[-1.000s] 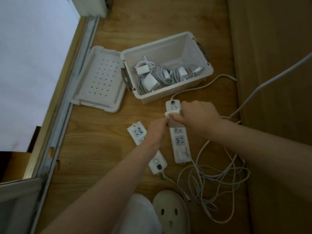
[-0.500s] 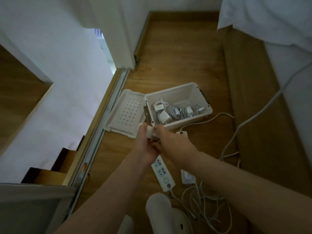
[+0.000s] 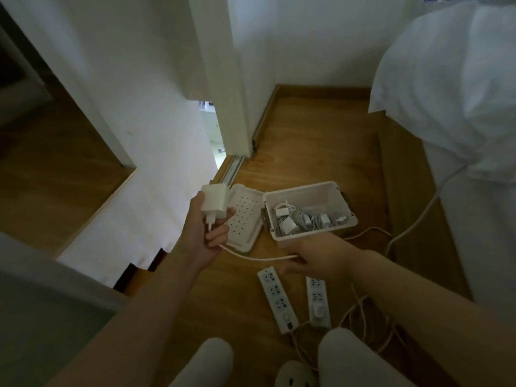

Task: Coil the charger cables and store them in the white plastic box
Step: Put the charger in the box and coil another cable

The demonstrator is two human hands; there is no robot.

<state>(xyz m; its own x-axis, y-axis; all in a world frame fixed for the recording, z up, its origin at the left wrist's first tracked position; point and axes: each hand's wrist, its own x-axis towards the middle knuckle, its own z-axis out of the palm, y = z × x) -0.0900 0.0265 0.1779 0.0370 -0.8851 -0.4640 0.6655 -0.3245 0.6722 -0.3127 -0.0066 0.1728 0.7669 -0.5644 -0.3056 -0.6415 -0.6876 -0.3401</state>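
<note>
My left hand (image 3: 206,233) grips a white charger brick (image 3: 214,201), lifted above the floor left of the box lid. Its white cable (image 3: 257,256) runs from the brick down and right into my right hand (image 3: 315,254), which pinches it in front of the box. The white plastic box (image 3: 335,196) stands open on the wooden floor with several coiled chargers (image 3: 304,219) inside. Its perforated lid (image 3: 245,219) lies flat on the box's left side.
Two white power strips (image 3: 276,297) (image 3: 317,300) lie on the floor below my hands, with tangled white cords (image 3: 363,325) to their right. A bed with white bedding (image 3: 452,93) stands at the right. A sliding-door track (image 3: 231,169) and wall are at the left. My slipper (image 3: 293,374) shows at the bottom.
The charger brick has come off the power strip and risen in my left hand. My hands have drawn apart, stretching the cable between them. My view has lifted away from the floor.
</note>
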